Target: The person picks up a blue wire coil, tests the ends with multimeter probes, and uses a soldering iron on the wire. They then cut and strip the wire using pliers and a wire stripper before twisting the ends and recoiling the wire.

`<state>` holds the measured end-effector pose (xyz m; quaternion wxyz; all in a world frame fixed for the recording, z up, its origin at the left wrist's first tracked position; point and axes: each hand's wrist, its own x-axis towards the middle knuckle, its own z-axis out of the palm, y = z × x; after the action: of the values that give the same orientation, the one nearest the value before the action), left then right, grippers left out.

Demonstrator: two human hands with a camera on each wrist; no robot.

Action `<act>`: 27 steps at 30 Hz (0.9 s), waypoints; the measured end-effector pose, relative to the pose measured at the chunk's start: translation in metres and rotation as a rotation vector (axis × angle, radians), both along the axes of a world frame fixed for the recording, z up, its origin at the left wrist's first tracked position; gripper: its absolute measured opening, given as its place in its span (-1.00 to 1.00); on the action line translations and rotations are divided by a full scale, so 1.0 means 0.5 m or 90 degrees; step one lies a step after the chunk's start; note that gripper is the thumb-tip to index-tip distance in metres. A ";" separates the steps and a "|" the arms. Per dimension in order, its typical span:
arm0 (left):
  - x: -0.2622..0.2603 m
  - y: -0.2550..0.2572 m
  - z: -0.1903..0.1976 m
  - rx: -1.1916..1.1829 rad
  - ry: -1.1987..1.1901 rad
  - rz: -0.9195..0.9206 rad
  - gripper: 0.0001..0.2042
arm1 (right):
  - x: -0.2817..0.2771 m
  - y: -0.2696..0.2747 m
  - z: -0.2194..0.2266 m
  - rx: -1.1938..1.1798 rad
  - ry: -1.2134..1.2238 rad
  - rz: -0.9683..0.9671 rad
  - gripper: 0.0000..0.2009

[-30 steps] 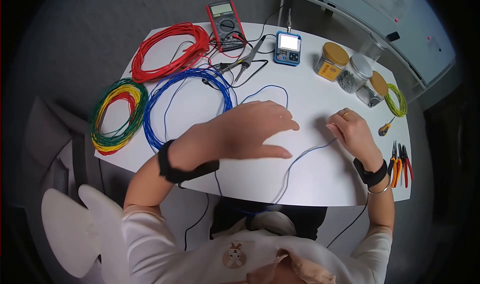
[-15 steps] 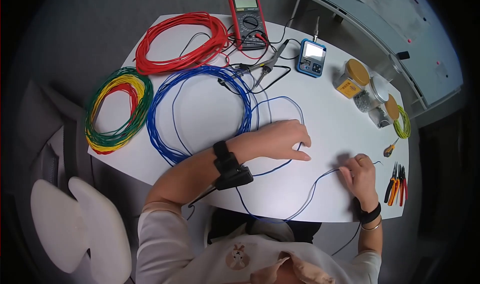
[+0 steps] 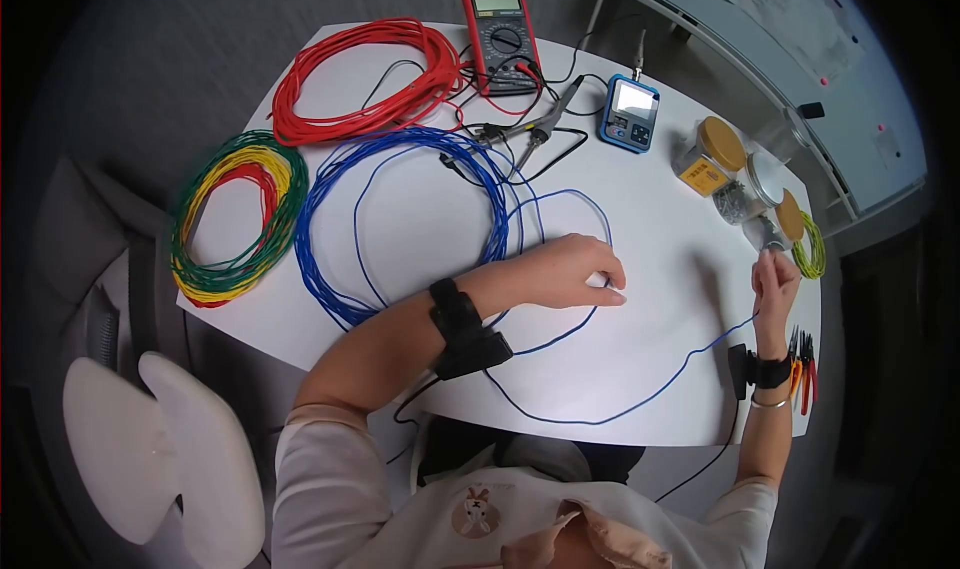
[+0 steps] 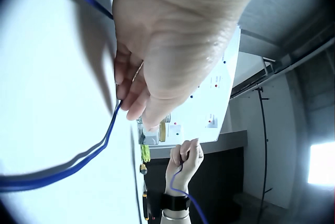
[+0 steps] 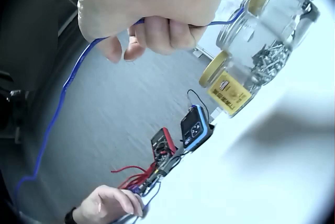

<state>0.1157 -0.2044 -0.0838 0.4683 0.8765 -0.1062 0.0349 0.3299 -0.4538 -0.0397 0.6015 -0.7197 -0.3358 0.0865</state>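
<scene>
A blue wire (image 3: 640, 409) runs from the big blue coil (image 3: 306, 239), dips along the table's near edge and rises to my right hand (image 3: 776, 287). That hand is raised at the table's right side, its fingers curled round the wire, and a short end of blue wire (image 5: 230, 22) sticks out beyond them. Low over the table beside the coil, my left hand (image 3: 568, 271) pinches another stretch of blue wire (image 4: 107, 132) at its fingertips. The palm hides part of that stretch. Both wrists wear black bands.
Behind the hands lie a red wire coil (image 3: 290, 109), a red multimeter (image 3: 503, 44), probe leads and a blue-cased meter (image 3: 630, 114). Lidded jars (image 3: 712, 159) and a yellow-green coil (image 3: 812, 249) stand right, with pliers (image 3: 805, 369) near the right wrist. A green-yellow-red coil (image 3: 185, 239) lies far left.
My left hand has come down to the blue wire, and its fingers have closed in. My right hand has moved right and up, drawing its wire out in a longer line. The head view has shifted.
</scene>
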 end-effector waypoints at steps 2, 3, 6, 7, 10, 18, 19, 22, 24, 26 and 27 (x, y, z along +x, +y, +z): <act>-0.004 -0.011 0.007 -0.003 -0.091 0.042 -0.67 | -0.016 0.043 0.010 -0.010 -0.105 0.040 -0.73; -0.006 -0.020 0.012 -0.006 -0.138 0.064 -0.65 | -0.039 0.067 0.016 -0.065 -0.232 0.072 -0.74; -0.009 -0.062 0.025 -0.008 -0.130 0.037 -0.59 | -0.158 0.172 0.077 -0.057 -0.608 0.266 -0.80; -0.013 -0.073 0.018 -0.041 -0.192 -0.010 -0.60 | -0.181 0.194 0.089 -0.079 -0.673 0.305 -0.80; -0.026 -0.082 0.033 -0.296 0.014 -0.143 -0.66 | -0.208 0.242 0.096 -0.083 -0.732 0.355 -0.81; -0.004 -0.056 0.026 -0.370 0.162 0.046 -0.59 | -0.118 0.272 0.037 -0.129 -0.100 0.187 -0.74; -0.001 -0.050 0.031 -0.340 0.188 0.080 -0.61 | -0.108 0.273 0.031 -0.154 -0.070 0.190 -0.74; 0.002 -0.055 0.013 -0.341 0.181 0.091 -0.63 | -0.116 0.287 0.027 -0.266 -0.347 0.231 -0.78; 0.006 -0.058 0.003 -0.343 0.136 0.104 -0.66 | -0.137 0.302 0.046 -0.298 -0.466 0.268 -0.89; 0.013 -0.059 -0.006 -0.340 0.106 0.114 -0.70 | -0.162 0.332 0.065 -0.217 -0.546 0.319 -0.92; 0.017 -0.059 -0.013 -0.336 0.099 0.118 -0.72 | -0.183 0.349 0.096 -0.264 -0.545 0.345 -0.86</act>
<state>0.1240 -0.2338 -0.0904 0.6817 0.7304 0.0230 0.0365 0.2385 -0.2792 0.0084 0.2126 -0.6819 -0.6998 0.0020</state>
